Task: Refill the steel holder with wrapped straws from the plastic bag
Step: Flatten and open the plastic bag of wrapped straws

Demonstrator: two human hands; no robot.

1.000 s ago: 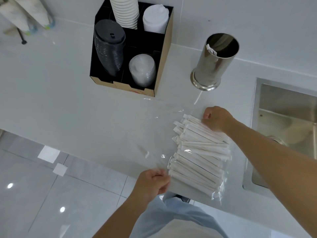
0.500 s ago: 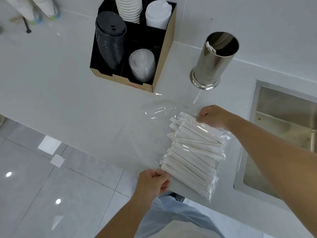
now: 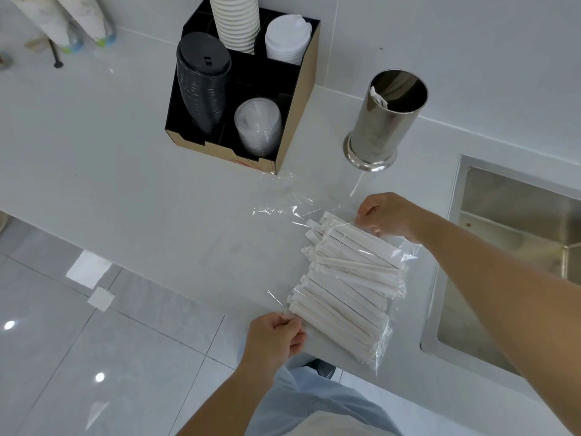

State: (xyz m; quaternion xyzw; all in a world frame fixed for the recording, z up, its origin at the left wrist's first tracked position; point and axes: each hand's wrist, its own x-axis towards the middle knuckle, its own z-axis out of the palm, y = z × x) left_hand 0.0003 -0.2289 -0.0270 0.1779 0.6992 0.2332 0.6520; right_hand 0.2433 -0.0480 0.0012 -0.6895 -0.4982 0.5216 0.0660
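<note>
Clear plastic film is pinched at two places: the left hand (image 3: pixel 276 336) closes on the near edge of the plastic bag (image 3: pixel 382 341), thumb against fingers, and the right hand (image 3: pixel 390 217) curls shut on the far edge, close to where the bag's loose open end spreads flat on the white worktop (image 3: pixel 125 171). Between the hands lies the stack of wrapped straws (image 3: pixel 345 278), side by side inside the bag, their left ends pointing towards the open end and a few near the far edge poking further out than the rest. The bag rests near the worktop's front edge, beside the sink (image 3: pixel 509 247) on its right.

The steel holder (image 3: pixel 382 121) stands upright further back, apart from the bag, and looks nearly empty; one wrapped straw seems to lean inside its rim. To its left sits a black organiser (image 3: pixel 295 121) with stacked cups and lids.

The step in hand appears to be opening or steadying the bag, so no straws have been moved yet. Next, one hand should probably keep the bag pinned while the other reaches into the open end, gathers a bundle with the ends aligned, and carries it upright to the holder's mouth. The slippery film may slide, and loose straws may scatter.
</note>
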